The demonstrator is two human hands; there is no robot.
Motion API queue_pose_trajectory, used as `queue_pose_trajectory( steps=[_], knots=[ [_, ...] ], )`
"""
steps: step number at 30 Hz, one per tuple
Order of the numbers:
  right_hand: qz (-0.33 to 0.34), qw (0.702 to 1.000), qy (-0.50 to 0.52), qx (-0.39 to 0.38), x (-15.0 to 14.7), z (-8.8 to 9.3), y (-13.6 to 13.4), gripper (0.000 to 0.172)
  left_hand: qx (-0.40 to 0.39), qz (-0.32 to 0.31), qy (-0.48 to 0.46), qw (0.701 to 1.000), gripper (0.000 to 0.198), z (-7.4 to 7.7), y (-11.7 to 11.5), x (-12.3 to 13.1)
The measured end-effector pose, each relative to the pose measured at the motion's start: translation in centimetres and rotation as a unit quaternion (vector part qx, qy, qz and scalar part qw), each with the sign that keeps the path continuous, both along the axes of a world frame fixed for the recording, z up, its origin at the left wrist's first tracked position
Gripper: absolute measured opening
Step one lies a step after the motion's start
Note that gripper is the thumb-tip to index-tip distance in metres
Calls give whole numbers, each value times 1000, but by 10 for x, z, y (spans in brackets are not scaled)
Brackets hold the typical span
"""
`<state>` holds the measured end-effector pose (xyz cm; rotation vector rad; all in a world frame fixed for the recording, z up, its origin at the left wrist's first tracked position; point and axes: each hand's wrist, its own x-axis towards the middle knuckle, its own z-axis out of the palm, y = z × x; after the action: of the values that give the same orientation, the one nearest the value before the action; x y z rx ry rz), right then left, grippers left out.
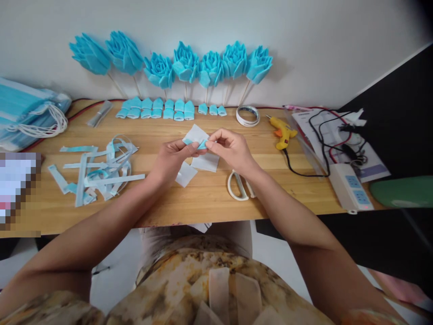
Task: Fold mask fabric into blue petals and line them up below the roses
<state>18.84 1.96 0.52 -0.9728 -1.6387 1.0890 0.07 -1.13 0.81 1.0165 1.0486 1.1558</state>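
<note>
Between my two hands is a small square of white and light-blue mask fabric (196,135), with one corner folded over so the blue side shows. My left hand (177,155) pinches its left and lower edge with thumb and fingers. The fingertips of my right hand (227,145) are closed on the fold at its right edge. Below the hands, white fabric squares (187,174) lie on the wooden table (162,212). White-handled scissors (237,186) rest by my right wrist, their blades hidden. Folded blue petals (157,107) stand in rows behind my hands.
Several blue fabric flowers (211,68) on sticks lean on the wall. Cut strips (98,169) lie left, near packed blue masks (27,110). A tape roll (248,116), yellow glue gun (283,132), cables and a power strip (352,187) are on the right.
</note>
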Motion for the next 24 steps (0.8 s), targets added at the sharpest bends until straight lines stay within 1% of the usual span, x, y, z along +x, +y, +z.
queue_pose_trajectory(
  steps=[6, 7, 10, 11, 13, 16, 18, 22, 24],
  knots=[
    [7, 1000, 23, -18, -1, -2, 0, 23, 10, -6, 27, 1000, 33, -1, 0, 0],
    [15, 999, 25, -20, 0, -3, 1, 25, 12, -10, 28, 999, 34, 0, 0, 0],
    [42, 999, 20, -12, 2, -7, 3, 47, 25, -20, 14, 999, 39, 2, 0, 0],
    [47, 999, 18, -8, 2, -9, 4, 51, 31, -23, 12, 999, 42, 2, 0, 0],
    [46, 999, 19, -7, 3, -11, 5, 54, 43, -32, 23, 998, 45, 2, 1, -1],
    [34, 998, 37, -24, 2, -11, 4, 53, 52, -35, 54, 997, 36, 0, 3, -2],
    [40, 997, 57, -37, 1, -9, 3, 51, 56, -20, 59, 996, 29, -1, 4, -2],
    [97, 991, 72, -56, 0, 1, -1, 36, 66, 6, 54, 996, 23, 3, 3, -1],
    [117, 989, 67, -67, 0, 5, -3, 29, 65, 12, 68, 996, 20, 6, 3, -1]
  ],
)
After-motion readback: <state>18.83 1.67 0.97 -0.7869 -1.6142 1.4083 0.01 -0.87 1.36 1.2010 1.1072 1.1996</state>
